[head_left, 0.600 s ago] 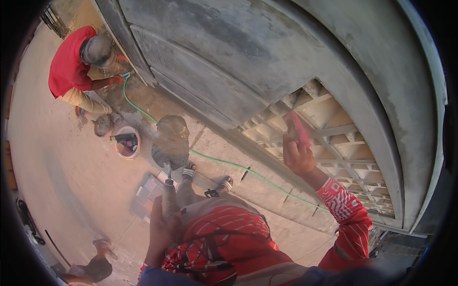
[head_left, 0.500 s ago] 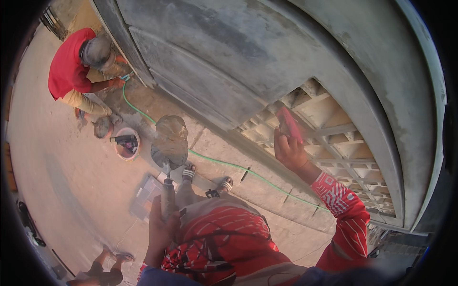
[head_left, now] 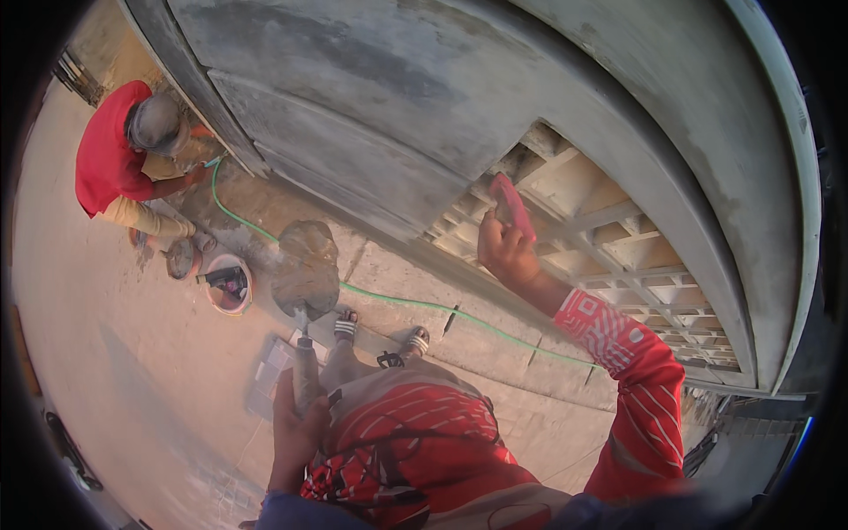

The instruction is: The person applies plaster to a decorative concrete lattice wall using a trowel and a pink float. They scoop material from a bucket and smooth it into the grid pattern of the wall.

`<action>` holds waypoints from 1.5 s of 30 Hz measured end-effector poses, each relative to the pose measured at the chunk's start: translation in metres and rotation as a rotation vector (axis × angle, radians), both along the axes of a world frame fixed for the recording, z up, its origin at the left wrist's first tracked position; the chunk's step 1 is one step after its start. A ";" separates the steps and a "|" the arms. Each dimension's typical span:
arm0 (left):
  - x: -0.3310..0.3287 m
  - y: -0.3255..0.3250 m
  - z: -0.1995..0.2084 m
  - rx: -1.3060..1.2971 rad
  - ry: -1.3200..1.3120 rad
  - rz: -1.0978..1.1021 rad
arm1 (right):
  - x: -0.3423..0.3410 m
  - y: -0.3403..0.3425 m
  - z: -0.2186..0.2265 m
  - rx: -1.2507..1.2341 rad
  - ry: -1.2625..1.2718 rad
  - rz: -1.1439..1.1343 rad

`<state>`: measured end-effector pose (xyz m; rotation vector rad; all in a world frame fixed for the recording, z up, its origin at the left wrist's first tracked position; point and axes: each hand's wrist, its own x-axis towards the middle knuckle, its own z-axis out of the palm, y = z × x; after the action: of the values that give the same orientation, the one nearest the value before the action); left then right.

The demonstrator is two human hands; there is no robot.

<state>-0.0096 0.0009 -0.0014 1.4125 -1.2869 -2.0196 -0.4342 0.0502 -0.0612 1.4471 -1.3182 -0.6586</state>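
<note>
Where the right hand (head_left: 505,251) is gripping: a flat pink tool (head_left: 512,208) is slanting at two o'clock of the view, in front of the pale lattice (head_left: 609,256); whether it is touching the bars is not showing.
Pink tool, handling: it is appearing light, fairly stiff and not notably fragile; any damp or grit on its surface would be making it slippery, though none is showing.
Pink tool, hold: its lower end is offering the best grip, thumb and fingers bearing on opposite sides, the upper end remaining free.
Right fingers: they are curling and pinching that lower end.
Trowel (head_left: 306,358): it is pointing toward twelve o'clock from the left hand (head_left: 300,428), which is lying at seven.
Trowel, handling: its broad head is carrying a grey-brown load (head_left: 306,265), probably wet mortar; it is likely weighing front-heavy, the load being soft and prone to sliding when tilted.
Trowel, hold: the handle, taken near the neck, is giving the surest purchase.
Left fingers: they are wrapping the lower handle, not spreading.
Wall (head_left: 371,124): grey panels are rising at eleven.
Hose (head_left: 415,302): a green line is running from ten to four.
Bucket (head_left: 248,281): it is sitting at nine, holding dark articles.
Co-worker (head_left: 113,155): a person in red is bending at ten.
</note>
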 end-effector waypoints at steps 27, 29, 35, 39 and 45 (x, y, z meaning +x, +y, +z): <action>-0.016 -0.014 0.012 -0.031 -0.002 -0.051 | 0.011 -0.012 0.006 0.042 -0.233 0.031; -0.015 -0.016 0.013 -0.058 -0.022 -0.075 | 0.001 -0.007 -0.004 0.028 -0.114 -0.001; -0.015 -0.014 0.015 -0.037 -0.011 -0.094 | -0.005 0.038 -0.002 0.067 -0.013 -0.055; -0.017 -0.010 0.014 -0.035 -0.046 -0.096 | 0.013 0.032 0.006 0.043 -0.098 -0.026; -0.023 -0.016 0.020 -0.071 -0.042 -0.144 | 0.000 0.002 -0.022 0.002 -0.107 -0.017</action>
<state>-0.0322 -0.0149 0.0187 1.3722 -1.5022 -2.0229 -0.4339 0.0517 -0.0830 1.4916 -1.4142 -0.6013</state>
